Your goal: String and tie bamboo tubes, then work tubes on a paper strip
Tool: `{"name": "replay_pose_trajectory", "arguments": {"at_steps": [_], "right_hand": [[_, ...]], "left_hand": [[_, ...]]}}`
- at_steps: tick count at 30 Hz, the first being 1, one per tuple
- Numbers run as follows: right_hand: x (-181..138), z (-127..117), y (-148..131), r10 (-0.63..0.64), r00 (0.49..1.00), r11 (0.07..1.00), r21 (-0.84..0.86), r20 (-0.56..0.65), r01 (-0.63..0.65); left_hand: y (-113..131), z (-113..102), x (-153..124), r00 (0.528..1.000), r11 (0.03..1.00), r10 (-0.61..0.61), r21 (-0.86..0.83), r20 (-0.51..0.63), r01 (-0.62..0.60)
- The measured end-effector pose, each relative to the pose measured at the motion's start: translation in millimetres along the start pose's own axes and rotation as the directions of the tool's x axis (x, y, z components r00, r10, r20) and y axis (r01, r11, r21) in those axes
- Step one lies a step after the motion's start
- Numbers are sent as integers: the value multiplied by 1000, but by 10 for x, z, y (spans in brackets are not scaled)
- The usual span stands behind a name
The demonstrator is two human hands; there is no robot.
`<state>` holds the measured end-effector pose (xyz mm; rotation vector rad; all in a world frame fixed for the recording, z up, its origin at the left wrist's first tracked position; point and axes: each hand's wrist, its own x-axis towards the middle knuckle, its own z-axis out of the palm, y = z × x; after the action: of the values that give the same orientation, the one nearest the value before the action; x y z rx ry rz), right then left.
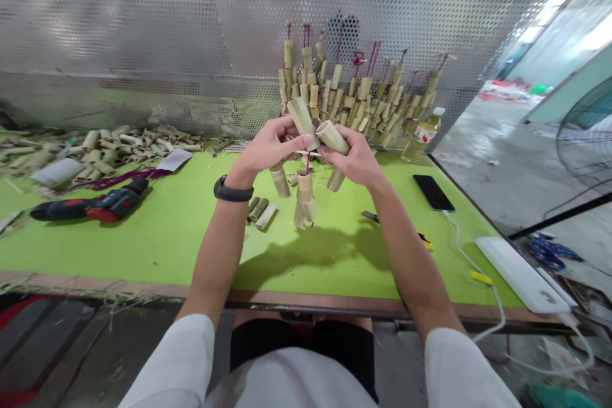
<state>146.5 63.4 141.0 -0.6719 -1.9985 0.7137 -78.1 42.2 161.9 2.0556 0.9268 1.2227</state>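
Observation:
Above the green tabletop, my left hand (275,143) is closed around a pale bamboo tube (301,116) that tilts up to the left. Fingers of my right hand (352,154) wrap a second bamboo tube (333,137), its hollow end facing up. The two tubes' near ends almost meet; whether they touch, I cannot tell. Below them a short bamboo piece (305,194) with a split lower end hangs on purple cord. More bamboo tubes (280,180) dangle beside it, partly hidden by my hands. Several loose bamboo pieces (262,211) lie on the table behind my left wrist.
Strung bamboo bundles (363,92) hang on the perforated metal panel (143,32). To the left are a bamboo pile (109,150) and a cordless drill (95,204). A utility knife (423,240), phone (433,192), power bank (521,274) and bottle (423,135) are on the right.

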Motion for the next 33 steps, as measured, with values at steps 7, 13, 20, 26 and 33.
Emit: {"name": "replay_pose_trajectory", "arguments": {"at_steps": [7, 13, 20, 26, 33], "right_hand": [[7, -57, 38, 63, 995, 996, 59, 79, -68], [30, -78, 121, 93, 980, 990, 93, 176, -110], [28, -153, 100, 119, 967, 991, 32, 224, -129], [17, -163, 140, 163, 959, 987, -51, 232, -155], [62, -57, 203, 110, 979, 994, -32, 174, -106]], "left_hand": [[5, 60, 13, 999, 999, 23, 25, -45, -22], [-2, 80, 25, 998, 991, 49, 123, -42, -44], [13, 135, 38, 996, 982, 61, 182, -66, -48], [-12, 182, 51, 992, 966, 81, 252, -98, -54], [41, 130, 24, 996, 974, 31, 226, -87, -10]]}}
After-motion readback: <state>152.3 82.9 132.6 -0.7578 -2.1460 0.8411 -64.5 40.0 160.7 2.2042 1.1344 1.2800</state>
